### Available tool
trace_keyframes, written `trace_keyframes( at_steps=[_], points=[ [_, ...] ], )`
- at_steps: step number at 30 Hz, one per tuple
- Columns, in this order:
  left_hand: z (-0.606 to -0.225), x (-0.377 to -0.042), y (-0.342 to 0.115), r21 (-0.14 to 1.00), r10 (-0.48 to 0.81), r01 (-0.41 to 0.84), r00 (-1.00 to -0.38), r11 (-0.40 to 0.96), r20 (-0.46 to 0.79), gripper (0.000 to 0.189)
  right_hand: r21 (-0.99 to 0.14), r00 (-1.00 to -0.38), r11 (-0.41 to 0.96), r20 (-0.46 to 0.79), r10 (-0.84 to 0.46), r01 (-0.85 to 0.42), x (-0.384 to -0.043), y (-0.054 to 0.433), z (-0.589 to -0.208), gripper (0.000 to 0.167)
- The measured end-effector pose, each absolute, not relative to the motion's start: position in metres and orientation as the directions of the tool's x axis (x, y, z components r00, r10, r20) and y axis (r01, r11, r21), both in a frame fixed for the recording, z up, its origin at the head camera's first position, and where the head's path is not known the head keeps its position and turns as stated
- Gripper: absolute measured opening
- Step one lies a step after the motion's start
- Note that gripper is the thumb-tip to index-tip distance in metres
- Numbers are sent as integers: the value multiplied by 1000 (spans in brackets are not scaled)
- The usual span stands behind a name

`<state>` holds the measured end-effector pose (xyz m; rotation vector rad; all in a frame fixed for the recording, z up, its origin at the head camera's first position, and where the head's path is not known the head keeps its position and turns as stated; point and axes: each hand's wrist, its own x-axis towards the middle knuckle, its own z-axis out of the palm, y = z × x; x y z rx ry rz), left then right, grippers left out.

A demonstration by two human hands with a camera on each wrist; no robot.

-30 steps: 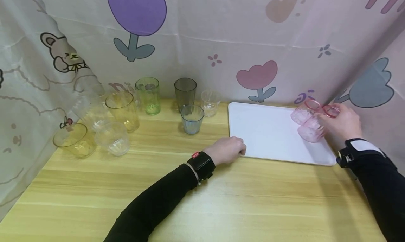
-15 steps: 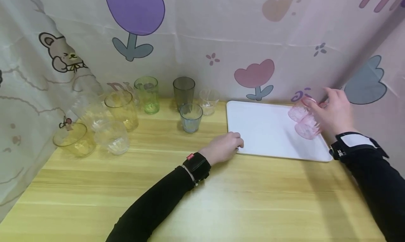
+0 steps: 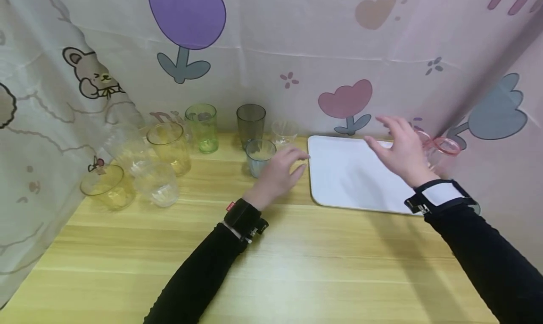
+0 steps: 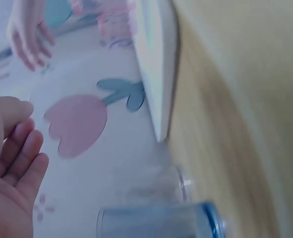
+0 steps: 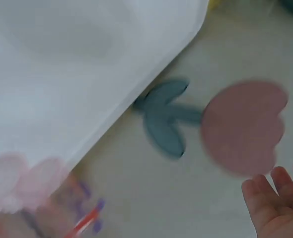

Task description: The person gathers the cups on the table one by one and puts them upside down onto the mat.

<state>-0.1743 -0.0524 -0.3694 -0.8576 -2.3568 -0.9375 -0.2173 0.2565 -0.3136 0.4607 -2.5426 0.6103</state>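
Note:
Two pink glasses (image 3: pixel 447 146) stand close together at the right end of the white tray (image 3: pixel 339 178), partly hidden by my right hand (image 3: pixel 400 149). That hand is over the tray with its fingers spread, holding nothing. My left hand (image 3: pixel 277 175) hovers just left of the tray, in front of a small blue glass (image 3: pixel 256 157), fingers loosely bent and thumb apart. In the left wrist view, the left palm (image 4: pixel 10 168) holds nothing, and the blue glass (image 4: pixel 156 220) is below it, apart from the fingers. A small clear glass (image 3: pixel 284 130) stands behind.
A dark grey glass (image 3: pixel 251 119) and a green glass (image 3: pixel 202 131) stand along the curtain (image 3: pixel 271 41). Farther left are two yellow glasses (image 3: pixel 111 197) and clear glasses (image 3: pixel 160 187) among them. The wooden table (image 3: pixel 297 263) stretches in front.
My right hand has let go of the pink glass and moved left across the tray. My left hand has left the tray's edge and moved left towards the blue glass.

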Motion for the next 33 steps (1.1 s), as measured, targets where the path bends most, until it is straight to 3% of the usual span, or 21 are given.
trace_keyframes(
  at_steps=[7,12,17,26,33],
  points=[
    [-362,-180,-79,560,163,585,-763,587,625,34,-323,-795,773,492,-356,-546,-206,218,-337,48],
    [-370,-184,-96,662,29,483,-820,574,572,58,-359,-832,759,346,-433,-544,-195,196,-356,43],
    [-381,-186,-108,790,-70,348,-896,505,439,87,-384,-861,771,198,-468,-507,-186,180,-372,39],
    [-396,-191,-117,866,-160,62,-974,496,161,116,-388,-859,781,64,-508,-490,-182,168,-394,22],
    [-403,-195,-121,897,-123,-36,-992,440,20,114,-385,-840,770,23,-542,-508,-179,167,-401,14]
  ],
)
